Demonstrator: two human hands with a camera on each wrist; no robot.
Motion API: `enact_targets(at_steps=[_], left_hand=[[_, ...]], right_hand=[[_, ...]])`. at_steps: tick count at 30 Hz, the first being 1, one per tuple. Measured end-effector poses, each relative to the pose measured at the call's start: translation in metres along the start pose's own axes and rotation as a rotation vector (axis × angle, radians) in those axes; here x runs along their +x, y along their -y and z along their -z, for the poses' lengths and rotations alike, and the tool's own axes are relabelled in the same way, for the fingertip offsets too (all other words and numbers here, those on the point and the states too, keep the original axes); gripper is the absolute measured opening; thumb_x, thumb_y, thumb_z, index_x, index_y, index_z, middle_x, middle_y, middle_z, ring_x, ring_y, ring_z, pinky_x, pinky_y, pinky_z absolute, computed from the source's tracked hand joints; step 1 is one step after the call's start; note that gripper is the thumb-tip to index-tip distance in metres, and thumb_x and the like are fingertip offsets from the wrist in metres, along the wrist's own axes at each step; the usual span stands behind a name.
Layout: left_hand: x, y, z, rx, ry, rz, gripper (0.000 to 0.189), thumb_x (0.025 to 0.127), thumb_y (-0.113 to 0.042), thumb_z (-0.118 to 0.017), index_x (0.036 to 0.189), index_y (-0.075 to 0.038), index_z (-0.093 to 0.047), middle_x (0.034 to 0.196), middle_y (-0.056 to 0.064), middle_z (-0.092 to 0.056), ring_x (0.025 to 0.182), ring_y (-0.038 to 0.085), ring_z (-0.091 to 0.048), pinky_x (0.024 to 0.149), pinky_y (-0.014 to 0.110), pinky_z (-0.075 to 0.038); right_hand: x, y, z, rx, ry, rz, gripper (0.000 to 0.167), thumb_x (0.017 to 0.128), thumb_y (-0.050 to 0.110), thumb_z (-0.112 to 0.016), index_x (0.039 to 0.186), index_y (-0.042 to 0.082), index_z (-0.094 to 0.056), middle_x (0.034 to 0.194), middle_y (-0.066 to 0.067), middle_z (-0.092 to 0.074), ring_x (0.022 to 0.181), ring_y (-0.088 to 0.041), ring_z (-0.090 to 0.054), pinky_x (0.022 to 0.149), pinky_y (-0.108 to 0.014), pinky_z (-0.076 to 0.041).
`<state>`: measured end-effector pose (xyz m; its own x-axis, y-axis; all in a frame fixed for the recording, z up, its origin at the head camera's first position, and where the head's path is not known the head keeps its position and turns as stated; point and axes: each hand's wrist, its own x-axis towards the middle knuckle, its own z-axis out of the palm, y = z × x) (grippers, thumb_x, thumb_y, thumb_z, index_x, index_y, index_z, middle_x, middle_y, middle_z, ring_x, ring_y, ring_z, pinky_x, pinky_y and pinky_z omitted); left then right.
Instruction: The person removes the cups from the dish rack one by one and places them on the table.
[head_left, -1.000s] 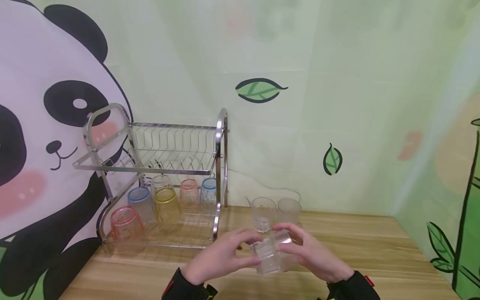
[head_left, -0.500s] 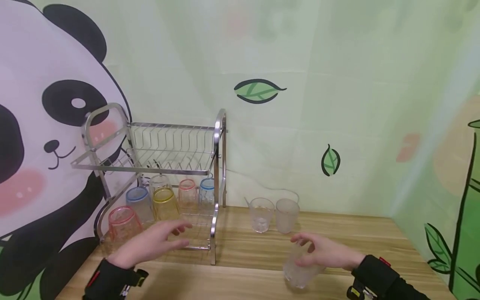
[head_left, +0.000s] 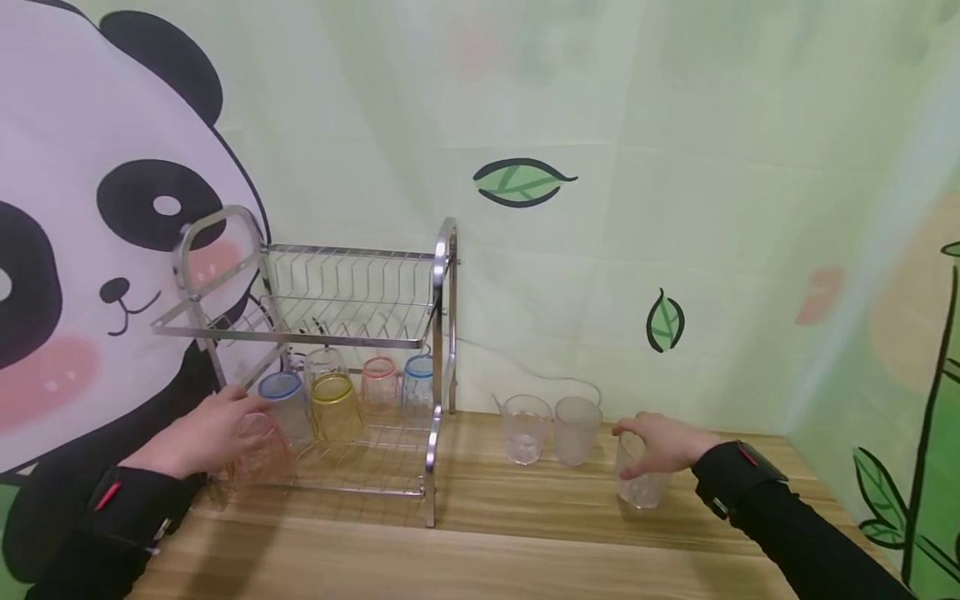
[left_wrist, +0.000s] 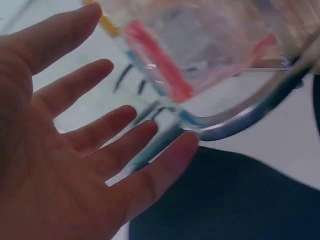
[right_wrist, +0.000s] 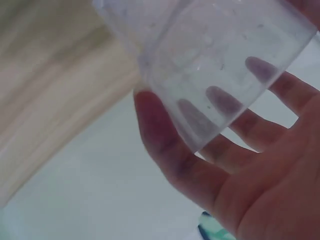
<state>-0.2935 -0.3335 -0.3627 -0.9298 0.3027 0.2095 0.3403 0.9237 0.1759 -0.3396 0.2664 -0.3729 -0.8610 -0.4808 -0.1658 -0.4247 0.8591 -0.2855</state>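
Note:
My right hand [head_left: 665,443] grips a clear glass [head_left: 639,492] near its rim, close over the wooden table, to the right of two other clear glasses. In the right wrist view the thumb [right_wrist: 160,130] and several fingers wrap that glass [right_wrist: 200,60]. At the lower left of the metal rack, my left hand [head_left: 204,433] reaches toward an upside-down pink-rimmed glass [head_left: 266,467], overlapping it in the head view. The left wrist view shows the fingers spread and relaxed beside the pink rim [left_wrist: 157,62], with nothing held between them.
The two-tier metal dish rack [head_left: 435,450] holds more upturned glasses on its lower shelf, among them a blue-rimmed glass [head_left: 283,408] and a yellow glass [head_left: 335,412]. Two clear glasses, one plain [head_left: 525,437] and one frosted [head_left: 576,437], stand near the wall.
Both hands held clear glassware together, then parted. The right hand carried a clear glass right and back toward the other two; the left let go and moved left to the pink-rimmed glass.

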Motion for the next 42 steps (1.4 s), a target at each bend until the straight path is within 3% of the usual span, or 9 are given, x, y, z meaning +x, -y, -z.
enact_targets(at_steps=[4, 10, 15, 22, 32, 38, 42], left_hand=[[0.001, 0.011, -0.005, -0.038, 0.038, 0.001, 0.043, 0.081, -0.02, -0.079, 0.113, 0.003, -0.063, 0.101, 0.023, -0.055, 0.087, 0.034, -0.054, 0.071, 0.051, -0.05], [0.005, 0.018, -0.012, -0.071, 0.028, 0.016, 0.051, 0.077, -0.014, -0.082, 0.116, 0.007, -0.057, 0.104, 0.028, -0.053, 0.087, 0.037, -0.055, 0.072, 0.053, -0.05], [0.013, 0.016, -0.012, -0.076, 0.093, 0.038, 0.052, 0.077, -0.014, -0.082, 0.119, 0.005, -0.057, 0.104, 0.025, -0.053, 0.086, 0.034, -0.054, 0.072, 0.05, -0.051], [0.023, 0.016, -0.009, -0.064, 0.162, 0.022, 0.055, 0.072, -0.013, -0.084, 0.117, 0.006, -0.058, 0.102, 0.024, -0.054, 0.085, 0.031, -0.053, 0.073, 0.046, -0.05], [0.026, 0.01, -0.004, -0.125, 0.253, 0.118, 0.058, 0.07, -0.01, -0.084, 0.118, 0.005, -0.056, 0.103, 0.024, -0.05, 0.087, 0.035, -0.051, 0.072, 0.047, -0.049], [0.026, 0.01, -0.007, -0.124, 0.25, 0.118, 0.059, 0.069, -0.009, -0.084, 0.118, 0.005, -0.055, 0.099, 0.022, -0.049, 0.087, 0.035, -0.051, 0.072, 0.046, -0.049], [0.026, 0.011, -0.01, -0.114, 0.246, 0.124, 0.06, 0.07, -0.009, -0.083, 0.121, 0.006, -0.054, 0.098, 0.021, -0.049, 0.086, 0.034, -0.052, 0.072, 0.046, -0.05]], right_hand=[[0.018, -0.008, 0.008, -0.082, -0.037, -0.045, 0.059, 0.079, 0.034, -0.081, 0.125, 0.004, -0.059, 0.121, -0.019, -0.059, 0.11, -0.037, -0.055, 0.093, -0.055, -0.046], [0.042, -0.018, 0.005, -0.042, -0.073, -0.114, 0.059, 0.08, 0.029, -0.081, 0.126, 0.001, -0.058, 0.124, -0.023, -0.058, 0.112, -0.039, -0.053, 0.097, -0.056, -0.043], [0.055, -0.023, -0.004, 0.025, -0.098, -0.158, 0.058, 0.077, 0.022, -0.083, 0.123, -0.001, -0.058, 0.122, -0.022, -0.06, 0.11, -0.038, -0.055, 0.095, -0.054, -0.044], [0.07, -0.032, -0.018, 0.068, -0.115, -0.213, 0.061, 0.072, 0.021, -0.086, 0.123, 0.001, -0.059, 0.123, -0.022, -0.06, 0.112, -0.038, -0.054, 0.094, -0.053, -0.045], [0.075, -0.031, -0.025, 0.043, -0.137, -0.24, 0.07, 0.069, 0.026, -0.088, 0.127, 0.003, -0.058, 0.121, -0.022, -0.058, 0.11, -0.041, -0.053, 0.091, -0.056, -0.045], [0.068, -0.025, -0.026, 0.022, -0.129, -0.272, 0.098, 0.067, 0.039, -0.09, 0.145, 0.004, -0.042, 0.141, -0.035, -0.035, 0.127, -0.054, -0.032, 0.094, -0.07, -0.037], [0.063, -0.022, -0.021, 0.02, -0.141, -0.243, 0.104, 0.066, 0.041, -0.09, 0.148, 0.003, -0.037, 0.148, -0.038, -0.023, 0.132, -0.058, -0.022, 0.096, -0.073, -0.031]])
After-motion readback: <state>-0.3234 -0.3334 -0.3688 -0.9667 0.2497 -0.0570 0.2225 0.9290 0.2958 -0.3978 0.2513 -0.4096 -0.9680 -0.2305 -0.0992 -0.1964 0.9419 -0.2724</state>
